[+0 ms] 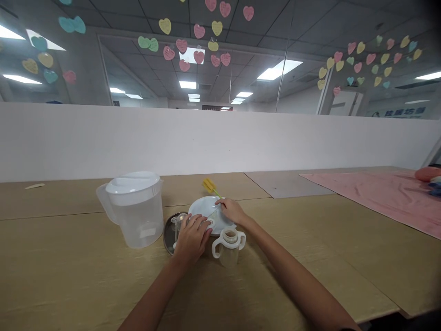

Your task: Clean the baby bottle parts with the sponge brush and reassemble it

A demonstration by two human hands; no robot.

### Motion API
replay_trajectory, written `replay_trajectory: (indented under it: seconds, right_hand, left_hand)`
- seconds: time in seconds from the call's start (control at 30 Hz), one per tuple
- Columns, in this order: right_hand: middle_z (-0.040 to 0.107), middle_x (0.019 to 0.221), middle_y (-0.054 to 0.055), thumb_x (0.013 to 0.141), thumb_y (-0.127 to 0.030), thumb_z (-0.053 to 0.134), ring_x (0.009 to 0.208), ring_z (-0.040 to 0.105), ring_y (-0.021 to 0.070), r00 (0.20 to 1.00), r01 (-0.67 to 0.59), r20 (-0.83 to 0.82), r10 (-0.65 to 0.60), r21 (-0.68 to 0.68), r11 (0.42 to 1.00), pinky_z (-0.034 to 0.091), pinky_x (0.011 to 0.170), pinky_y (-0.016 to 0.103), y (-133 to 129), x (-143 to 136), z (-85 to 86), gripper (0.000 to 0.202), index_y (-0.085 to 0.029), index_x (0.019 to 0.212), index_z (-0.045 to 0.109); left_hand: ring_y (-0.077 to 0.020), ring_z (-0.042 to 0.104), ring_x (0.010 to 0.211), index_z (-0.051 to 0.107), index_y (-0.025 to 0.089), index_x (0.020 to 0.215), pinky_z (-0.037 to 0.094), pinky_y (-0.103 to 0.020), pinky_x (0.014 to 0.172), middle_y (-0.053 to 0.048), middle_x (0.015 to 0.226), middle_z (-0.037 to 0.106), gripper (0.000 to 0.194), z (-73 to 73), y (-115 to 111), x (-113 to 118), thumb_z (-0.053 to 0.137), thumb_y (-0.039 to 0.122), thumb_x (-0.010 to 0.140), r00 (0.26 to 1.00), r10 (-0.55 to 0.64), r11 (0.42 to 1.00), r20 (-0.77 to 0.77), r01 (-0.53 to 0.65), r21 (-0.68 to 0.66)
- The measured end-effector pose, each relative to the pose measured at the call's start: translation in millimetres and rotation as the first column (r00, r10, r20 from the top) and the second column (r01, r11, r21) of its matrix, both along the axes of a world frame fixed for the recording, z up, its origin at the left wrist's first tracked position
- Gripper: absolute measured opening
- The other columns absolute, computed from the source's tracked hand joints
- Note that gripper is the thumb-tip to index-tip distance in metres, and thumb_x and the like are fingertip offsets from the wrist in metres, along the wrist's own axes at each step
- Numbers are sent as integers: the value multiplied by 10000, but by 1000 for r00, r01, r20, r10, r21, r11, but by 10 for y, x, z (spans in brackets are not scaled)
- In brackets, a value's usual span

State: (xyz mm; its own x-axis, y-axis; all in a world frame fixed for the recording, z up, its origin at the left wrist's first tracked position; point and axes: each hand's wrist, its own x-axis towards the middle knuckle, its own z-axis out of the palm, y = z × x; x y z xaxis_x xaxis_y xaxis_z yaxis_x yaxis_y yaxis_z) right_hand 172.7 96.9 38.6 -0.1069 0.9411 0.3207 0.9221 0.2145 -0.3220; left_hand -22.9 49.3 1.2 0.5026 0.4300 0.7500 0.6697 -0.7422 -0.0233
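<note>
My right hand point(231, 210) is closed on the green handle of a brush with a yellow head point(209, 185), over a white plate point(200, 205). My left hand point(193, 236) is beside it, fingers bent over a small white ring-like part point(211, 223) at the plate; whether they grip it is unclear. A clear bottle with two white handles point(229, 246) stands upright and uncapped in front of the plate. Left of my left hand, a round metal dish point(168, 236) holds clear and white parts, partly hidden by that hand.
A lidded translucent pitcher point(139, 216) stands to the left. On the right, a pink cloth point(382, 195) covers the table, with a red item point(427, 174) at its far edge. A low white wall point(220, 142) runs behind the table.
</note>
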Motion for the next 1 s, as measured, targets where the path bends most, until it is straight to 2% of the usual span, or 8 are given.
replay_trajectory:
  seconds: [0.07, 0.13, 0.3, 0.43, 0.57, 0.73, 0.83, 1.0]
  right_hand:
    - [644, 1007, 87, 747, -262, 570, 890, 596, 203, 999, 16, 34, -15, -22, 1000, 411, 782, 279, 4, -38, -21, 269, -208, 989, 676]
    - [642, 985, 91, 698, -284, 638, 886, 595, 219, 997, 29, 75, -27, -37, 999, 409, 770, 286, -13, -63, -23, 248, -213, 929, 696]
    - [635, 939, 72, 750, -262, 610, 880, 585, 199, 990, 43, 136, -38, -32, 999, 389, 744, 268, -73, -85, 19, 137, -224, 847, 700]
    - [619, 940, 68, 794, -279, 571, 866, 573, 184, 989, 52, 142, -50, -8, 999, 374, 723, 260, -101, -80, 56, 157, -226, 890, 683]
    - [592, 848, 50, 808, -297, 555, 818, 550, 164, 999, 48, 12, -49, 87, 995, 363, 696, 246, -178, -72, 140, 165, -222, 893, 675]
    - [503, 661, -7, 792, -318, 562, 621, 476, 123, 969, -72, -221, 110, 173, 982, 351, 612, 229, -352, -40, 178, 167, -218, 842, 686]
    - [501, 658, -7, 784, -313, 561, 612, 462, 123, 965, -64, -239, 108, 183, 981, 346, 606, 230, -387, 7, 117, 166, -216, 826, 689]
    - [523, 679, 2, 773, -321, 567, 614, 468, 128, 984, 9, -175, 16, 141, 990, 347, 624, 240, -283, 91, 27, 172, -223, 835, 694]
  left_hand:
    - [-213, 538, 1030, 601, 204, 994, 300, -442, 963, -53, 1032, 654, 223, 2, 3, -2, 404, 227, 891, 1000, 0, 1000, 1, 0, 9]
    - [-213, 540, 1027, 602, 204, 994, 298, -441, 965, -55, 1033, 653, 225, 5, 8, -5, 404, 229, 891, 1000, -1, 1000, 1, 1, 15]
    - [-213, 542, 1025, 601, 208, 993, 295, -437, 964, -54, 1036, 654, 224, 11, 10, -7, 402, 224, 891, 1000, -2, 1000, 2, 2, 26]
    - [-212, 550, 1007, 600, 201, 981, 303, -429, 957, -54, 1019, 656, 215, 27, -1, -5, 409, 226, 887, 1000, 9, 999, 23, -10, 31]
    - [-209, 566, 965, 578, 182, 1035, 326, -408, 932, -70, 1004, 661, 236, 44, 0, -5, 406, 254, 892, 990, 74, 997, 116, -75, 3]
    - [-218, 572, 928, 516, 148, 1148, 363, -378, 872, -92, 1024, 659, 327, 57, 14, -5, 413, 320, 891, 969, 128, 992, 210, -129, -10]
    - [-227, 570, 944, 508, 156, 1166, 368, -371, 858, -98, 1045, 653, 343, 52, 11, 1, 409, 336, 891, 973, 128, 992, 193, -125, -30]
    - [-230, 560, 993, 509, 171, 1173, 359, -385, 884, -94, 1105, 634, 331, 20, 13, 9, 402, 307, 891, 985, 107, 993, 136, -99, -65]
